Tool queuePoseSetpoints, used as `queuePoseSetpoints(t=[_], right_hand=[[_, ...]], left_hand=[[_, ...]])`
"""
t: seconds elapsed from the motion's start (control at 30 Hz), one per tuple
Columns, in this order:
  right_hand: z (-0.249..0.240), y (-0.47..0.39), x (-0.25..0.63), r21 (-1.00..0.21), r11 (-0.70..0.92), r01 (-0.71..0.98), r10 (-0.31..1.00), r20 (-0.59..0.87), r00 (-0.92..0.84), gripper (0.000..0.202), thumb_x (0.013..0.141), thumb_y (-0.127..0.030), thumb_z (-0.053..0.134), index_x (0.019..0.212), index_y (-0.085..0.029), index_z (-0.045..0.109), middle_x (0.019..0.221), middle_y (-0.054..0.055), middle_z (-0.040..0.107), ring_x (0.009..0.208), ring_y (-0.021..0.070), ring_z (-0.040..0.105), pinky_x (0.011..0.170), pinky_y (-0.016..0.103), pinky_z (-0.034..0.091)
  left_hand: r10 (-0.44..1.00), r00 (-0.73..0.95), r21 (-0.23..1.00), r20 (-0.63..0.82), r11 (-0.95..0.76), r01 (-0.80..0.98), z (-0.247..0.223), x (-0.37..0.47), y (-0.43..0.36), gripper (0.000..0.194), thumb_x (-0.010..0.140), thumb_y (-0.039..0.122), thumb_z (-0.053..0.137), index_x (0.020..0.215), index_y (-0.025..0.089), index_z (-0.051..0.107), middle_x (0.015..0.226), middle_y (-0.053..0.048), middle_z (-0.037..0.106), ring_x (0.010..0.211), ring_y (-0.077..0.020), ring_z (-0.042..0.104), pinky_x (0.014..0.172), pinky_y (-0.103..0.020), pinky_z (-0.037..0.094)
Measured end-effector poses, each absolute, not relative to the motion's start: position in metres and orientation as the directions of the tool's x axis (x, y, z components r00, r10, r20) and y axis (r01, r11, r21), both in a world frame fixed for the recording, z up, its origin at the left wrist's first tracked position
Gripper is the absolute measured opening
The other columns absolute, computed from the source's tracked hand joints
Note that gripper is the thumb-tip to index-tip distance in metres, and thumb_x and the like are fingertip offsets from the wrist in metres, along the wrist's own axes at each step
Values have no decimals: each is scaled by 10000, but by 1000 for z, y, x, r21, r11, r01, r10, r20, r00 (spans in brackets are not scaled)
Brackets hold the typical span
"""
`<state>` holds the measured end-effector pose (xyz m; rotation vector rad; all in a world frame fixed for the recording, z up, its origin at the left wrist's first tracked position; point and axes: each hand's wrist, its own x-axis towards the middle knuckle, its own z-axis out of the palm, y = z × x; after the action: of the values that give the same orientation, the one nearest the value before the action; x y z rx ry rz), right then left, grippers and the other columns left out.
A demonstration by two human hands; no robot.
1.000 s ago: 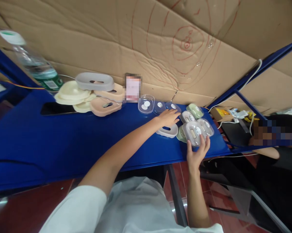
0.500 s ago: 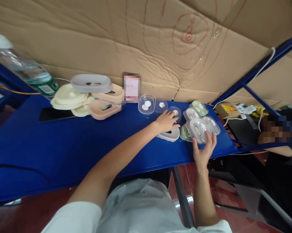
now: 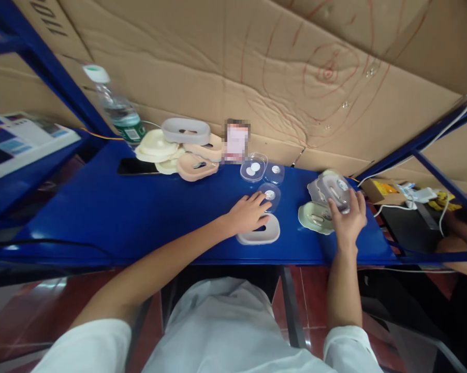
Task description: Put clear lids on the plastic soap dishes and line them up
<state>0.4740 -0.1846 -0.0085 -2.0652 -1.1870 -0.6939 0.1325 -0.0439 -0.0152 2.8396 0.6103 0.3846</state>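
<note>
My left hand point(image 3: 249, 213) reaches over the blue table with fingers spread, its fingertips on a clear plastic lid point(image 3: 273, 201) that bears a round white sticker. Just below that hand lies a pale oval tray point(image 3: 261, 236) with a slot in its middle, partly covered by the fingers. My right hand point(image 3: 349, 215) grips a grey box with a clear lid point(image 3: 332, 187) between thumb and fingers, over other grey boxes point(image 3: 315, 190). A green lidded box point(image 3: 313, 217) lies in front of them, left of my right hand. Another green box point(image 3: 329, 173) shows behind.
Clear lids point(image 3: 274, 174) and a clear dish with white stickers point(image 3: 253, 168) lie by the cardboard wall point(image 3: 187, 62). At left are cream lids point(image 3: 156, 145), peach trays point(image 3: 196, 167), a grey tray point(image 3: 185, 130), a water bottle point(image 3: 120, 111). Another person's arm point(image 3: 461, 235) is at right.
My left hand has slid the clear lid left and towards me, and the pale tray lies further left. My right hand has shifted the grey box back, away from the green one. The view has turned.
</note>
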Motion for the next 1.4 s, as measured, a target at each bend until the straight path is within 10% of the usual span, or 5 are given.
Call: queuePoseSetpoints(t=[0.37, 0.5, 0.7, 0.93, 1.4], right_hand=[[21, -159, 454, -117, -491, 863, 689, 554, 468, 758, 1030, -625, 516, 1615, -145, 464, 1667, 261, 452, 1565, 474, 368, 1194, 800, 291], [34, -162, 358, -109, 124, 986, 928, 364, -77, 583, 1091, -512, 524, 1617, -263, 484, 1650, 153, 524, 1544, 341, 473, 1252, 633, 375], [18, -146, 258, -170, 615, 770, 788, 121, -603, 666, 1043, -529, 658, 1627, -261, 483, 1720, 146, 431, 1623, 335, 359, 1316, 610, 297], [-6, -102, 251, -127, 689, 714, 724, 155, -672, 466, 1088, -452, 606, 1508, -251, 631, 1591, 144, 597, 1534, 316, 490, 1281, 588, 331], [-22, -102, 252, -216, 656, 723, 752, 268, -602, 332, 1129, -369, 538, 1389, -262, 715, 1390, 94, 756, 1362, 251, 650, 1242, 518, 317]], left_hand=[[461, 863, 385, 206, -849, 361, -18, 91, -15, 420, 1020, 435, 612, 1399, 254, 619, 1666, -148, 467, 1505, -338, 504, 1210, -536, 420], [443, 868, 441, 225, -841, 315, -19, 89, -1, 383, 1037, 466, 605, 1372, 282, 640, 1702, -107, 431, 1533, -293, 480, 1212, -485, 439], [555, 686, 535, 471, -798, 278, -4, 53, 33, 362, 1105, 327, 389, 1307, 225, 672, 1561, -121, 559, 1450, -226, 551, 1242, -427, 434], [722, 548, 280, 422, -679, 679, -8, -3, 57, 403, 1027, 312, 511, 1384, 218, 674, 1482, -148, 636, 1426, -361, 554, 1224, -579, 375], [755, 472, 312, 455, -632, 710, -14, -15, 64, 365, 1029, 383, 494, 1265, 230, 727, 1385, -127, 691, 1351, -337, 594, 1156, -532, 412]])
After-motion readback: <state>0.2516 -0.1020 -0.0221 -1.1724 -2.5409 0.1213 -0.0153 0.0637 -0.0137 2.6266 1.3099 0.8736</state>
